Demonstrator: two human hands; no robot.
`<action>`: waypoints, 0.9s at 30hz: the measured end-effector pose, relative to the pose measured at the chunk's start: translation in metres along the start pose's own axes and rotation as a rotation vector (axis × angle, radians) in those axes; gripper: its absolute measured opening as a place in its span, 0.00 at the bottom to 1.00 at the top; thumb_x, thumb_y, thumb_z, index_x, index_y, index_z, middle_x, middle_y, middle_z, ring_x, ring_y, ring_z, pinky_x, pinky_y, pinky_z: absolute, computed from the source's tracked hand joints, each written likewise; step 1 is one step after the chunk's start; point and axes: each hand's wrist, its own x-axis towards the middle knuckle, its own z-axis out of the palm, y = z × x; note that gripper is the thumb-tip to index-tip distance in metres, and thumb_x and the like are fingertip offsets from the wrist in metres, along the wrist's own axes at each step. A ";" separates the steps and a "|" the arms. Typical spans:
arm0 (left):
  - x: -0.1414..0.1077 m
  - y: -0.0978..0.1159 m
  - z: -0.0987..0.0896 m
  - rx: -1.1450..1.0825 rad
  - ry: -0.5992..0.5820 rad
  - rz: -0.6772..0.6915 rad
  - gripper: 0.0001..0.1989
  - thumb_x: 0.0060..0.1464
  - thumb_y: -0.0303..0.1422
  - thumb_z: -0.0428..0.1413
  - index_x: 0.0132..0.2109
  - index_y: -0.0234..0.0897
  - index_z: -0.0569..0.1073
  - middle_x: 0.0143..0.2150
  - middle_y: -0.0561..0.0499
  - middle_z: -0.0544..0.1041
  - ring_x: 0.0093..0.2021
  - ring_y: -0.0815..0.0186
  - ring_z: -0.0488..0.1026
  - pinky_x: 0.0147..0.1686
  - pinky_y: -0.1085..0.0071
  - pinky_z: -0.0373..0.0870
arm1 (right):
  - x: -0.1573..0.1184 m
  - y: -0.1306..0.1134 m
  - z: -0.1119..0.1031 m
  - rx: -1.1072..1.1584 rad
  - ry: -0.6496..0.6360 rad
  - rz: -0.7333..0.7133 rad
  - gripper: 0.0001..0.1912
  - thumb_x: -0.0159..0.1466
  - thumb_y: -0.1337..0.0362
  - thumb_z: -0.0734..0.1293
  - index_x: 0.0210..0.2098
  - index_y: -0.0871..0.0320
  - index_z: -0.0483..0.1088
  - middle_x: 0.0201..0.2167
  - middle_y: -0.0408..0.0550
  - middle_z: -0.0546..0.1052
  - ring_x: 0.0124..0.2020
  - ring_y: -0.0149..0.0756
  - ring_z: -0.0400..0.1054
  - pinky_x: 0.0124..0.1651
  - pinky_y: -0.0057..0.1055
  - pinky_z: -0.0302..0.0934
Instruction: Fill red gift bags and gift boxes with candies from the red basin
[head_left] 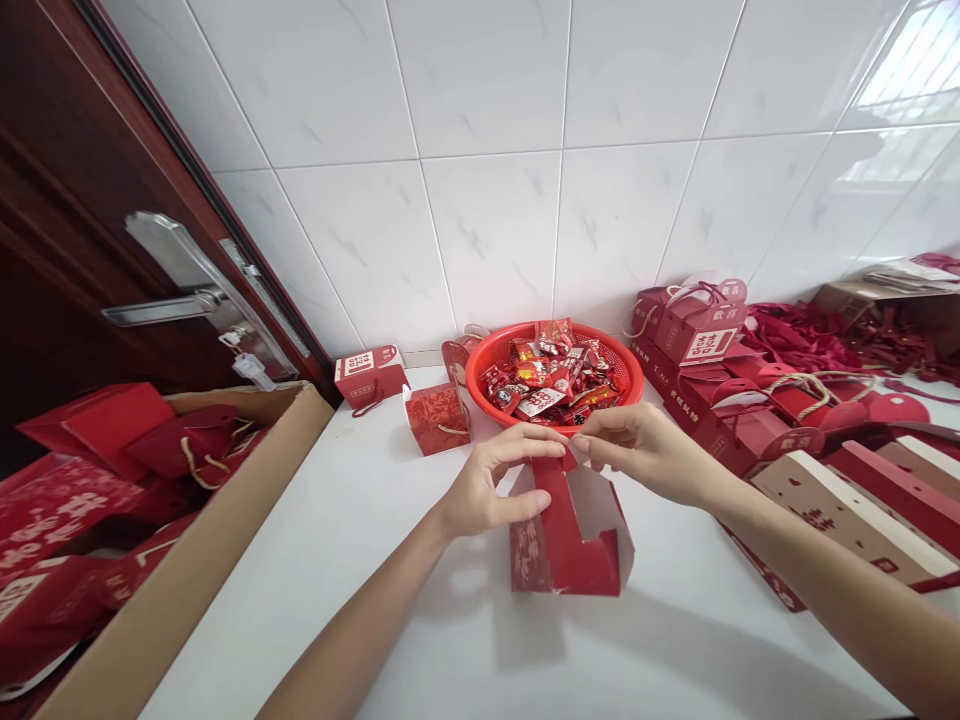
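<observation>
A red cardboard box (581,570) with a pale inside lies partly folded on the white table, in front of a red basket (480,385) of wrapped candies (544,375). My left hand (499,485) grips the box's left side, thumb on the near panel and fingers over the far edge. At the far flap, my right hand (634,450) has its thumb and index finger pinched together on the red cardboard. Its fingertips nearly meet those of the left.
Small red boxes (437,418) stand left of the basket. A carton (247,500) full of red boxes is at the left, by a dark door (67,150). Stacked gift boxes (832,515) and red ribbons (802,335) cover the right side, below the tiled wall.
</observation>
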 end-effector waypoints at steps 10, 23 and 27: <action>0.002 0.015 0.008 0.344 0.031 -0.149 0.12 0.58 0.34 0.62 0.49 0.41 0.81 0.59 0.43 0.74 0.59 0.54 0.73 0.60 0.57 0.70 | 0.003 -0.001 0.006 -0.148 0.108 -0.051 0.18 0.67 0.53 0.64 0.27 0.58 0.74 0.23 0.45 0.76 0.25 0.33 0.69 0.29 0.29 0.61; 0.002 0.025 -0.001 0.413 -0.119 -0.252 0.25 0.56 0.39 0.63 0.60 0.43 0.76 0.66 0.43 0.68 0.66 0.49 0.66 0.65 0.53 0.65 | -0.009 -0.004 0.024 -0.409 0.129 -0.273 0.17 0.67 0.52 0.68 0.50 0.54 0.74 0.46 0.55 0.78 0.46 0.45 0.73 0.47 0.40 0.69; -0.003 0.038 -0.006 0.472 -0.241 -0.291 0.45 0.41 0.45 0.71 0.67 0.47 0.68 0.73 0.44 0.57 0.71 0.42 0.57 0.66 0.48 0.62 | -0.025 -0.004 0.031 -0.492 0.059 -0.409 0.28 0.64 0.50 0.70 0.61 0.53 0.68 0.62 0.60 0.69 0.61 0.52 0.67 0.58 0.47 0.67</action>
